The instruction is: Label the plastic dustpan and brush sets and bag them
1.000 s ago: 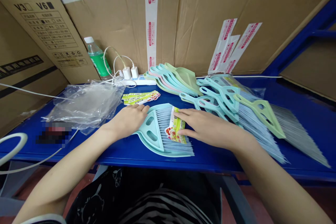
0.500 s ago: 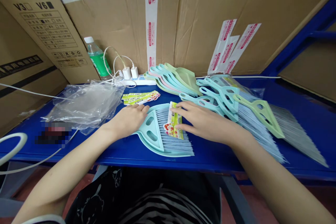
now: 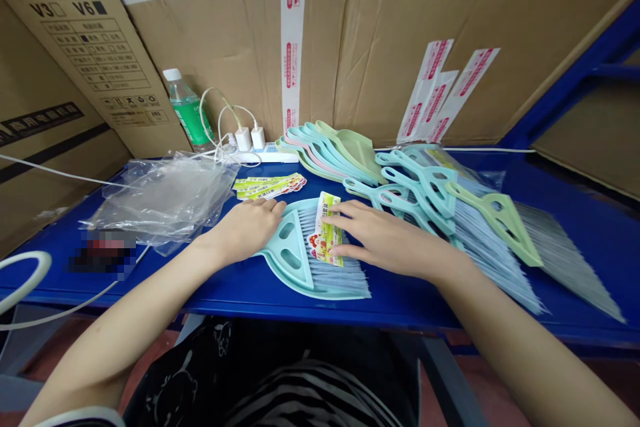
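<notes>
A light blue dustpan lies on the table with a matching hand brush nested on it, its grey-blue bristles pointing right. My left hand is closed over the handle end, fingers together; the handles are mostly hidden beneath it. Across the bristles lies a yellow-green and white printed label card. Fingers apart, my right hand touches the card's right side with thumb and fingertips. Beyond my left hand is a fanned pile of similar label cards.
Nested dustpans stand at the back, and several hand brushes overlap on the right. Clear plastic bags spread over the left side. Behind them are a bottle, a power strip with chargers, and large cardboard boxes.
The label card has slid slightly left over the bristles, with my right fingertips moving along on it. My left hand stays in place on the handle end.
</notes>
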### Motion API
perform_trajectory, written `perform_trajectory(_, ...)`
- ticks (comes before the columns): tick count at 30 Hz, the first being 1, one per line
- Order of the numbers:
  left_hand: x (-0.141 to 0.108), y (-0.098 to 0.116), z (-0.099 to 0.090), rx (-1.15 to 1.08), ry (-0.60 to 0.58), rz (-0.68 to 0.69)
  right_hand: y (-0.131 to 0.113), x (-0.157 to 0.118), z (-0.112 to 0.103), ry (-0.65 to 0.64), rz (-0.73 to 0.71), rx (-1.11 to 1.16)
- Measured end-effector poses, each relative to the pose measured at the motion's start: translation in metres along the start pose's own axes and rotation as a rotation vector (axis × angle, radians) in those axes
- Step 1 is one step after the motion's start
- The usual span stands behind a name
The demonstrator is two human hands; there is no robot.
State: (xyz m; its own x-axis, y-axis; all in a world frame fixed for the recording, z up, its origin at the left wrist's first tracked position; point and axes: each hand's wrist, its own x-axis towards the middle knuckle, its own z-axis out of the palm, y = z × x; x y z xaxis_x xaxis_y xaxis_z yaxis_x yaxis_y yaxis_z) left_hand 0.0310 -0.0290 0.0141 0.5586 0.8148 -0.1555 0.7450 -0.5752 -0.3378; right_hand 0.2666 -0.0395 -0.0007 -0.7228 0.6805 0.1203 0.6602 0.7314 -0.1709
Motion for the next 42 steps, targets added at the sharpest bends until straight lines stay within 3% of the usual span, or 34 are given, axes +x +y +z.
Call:
perform_trajectory(23,-0.0007,0.0009,-0.0015,0.007,-0.004,-0.010,-0.0056,0.0028,-0.0009,-0.149,0.078,0.061)
perform_trajectory(42,0.0003,0.0001,0.0001,-0.020,0.024,-0.010,-0.0035,0.0015,0.0002,-0.125,0.065,0.042)
